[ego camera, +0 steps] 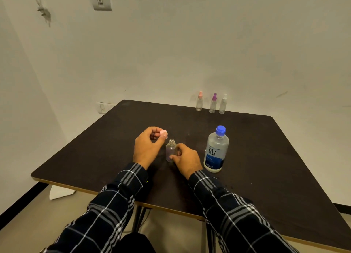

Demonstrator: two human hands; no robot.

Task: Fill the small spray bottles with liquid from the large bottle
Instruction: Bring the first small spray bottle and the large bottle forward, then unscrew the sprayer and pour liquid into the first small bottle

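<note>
Head view: the right hand wraps its grip round a small clear uncapped plastic bottle standing on the dark tabletop. The left hand holds a pink spray cap in a narrow fingertip grip beside the bottle's neck. A large clear blue-capped bottle stands near, to the right.

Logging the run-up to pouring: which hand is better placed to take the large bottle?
Probably the right hand: the large bottle stands just beside it, though it holds the small bottle; the left hand pinches the pink cap, farther off.
</note>
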